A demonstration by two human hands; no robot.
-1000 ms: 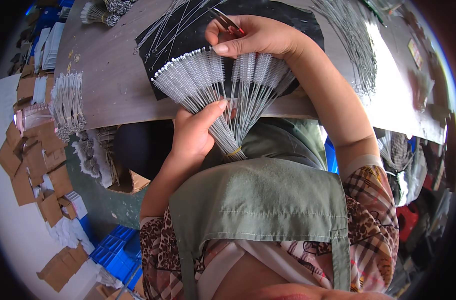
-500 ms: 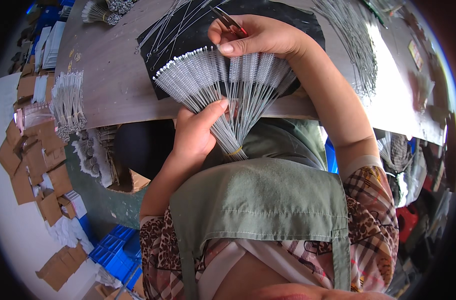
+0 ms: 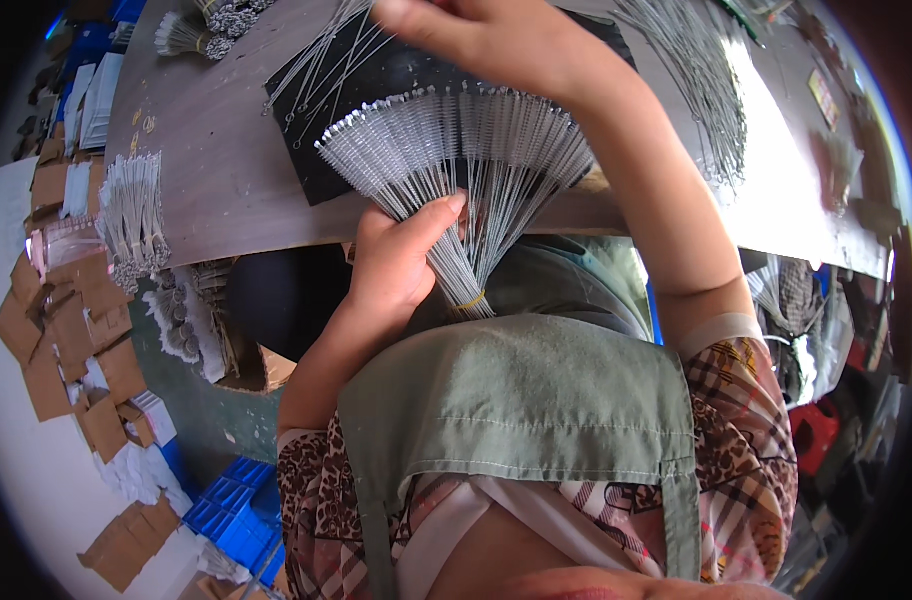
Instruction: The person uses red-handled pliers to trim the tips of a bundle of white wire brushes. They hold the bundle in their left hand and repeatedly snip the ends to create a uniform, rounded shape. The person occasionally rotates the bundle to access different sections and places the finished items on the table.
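A fanned bundle of thin wire tube brushes (image 3: 521,135) stands with its white bristle heads spread over the table edge. My left hand (image 3: 401,255) is closed around the wire stems, thumb lying across them. Lower down, a yellow rubber band (image 3: 470,301) gathers the stem ends against my apron. Beyond the bristles, my right hand (image 3: 486,40) reaches over the black mat (image 3: 416,70) at the top edge. Its thumb points left beside loose looped wires (image 3: 326,75); the other fingers are cut off or hidden, so whatever they hold cannot be seen.
Banded brush bundles lie on the table (image 3: 201,160), one at the left edge (image 3: 134,215) and others at the far left (image 3: 191,35). Long loose wires (image 3: 691,90) spread at the right. Cardboard pieces (image 3: 66,310) and blue crates (image 3: 231,510) are on the left.
My right hand has moved from the bristle tips up and away to the left, over the mat. The red-handled pointed metal tool in it no longer shows. My left hand keeps its hold.
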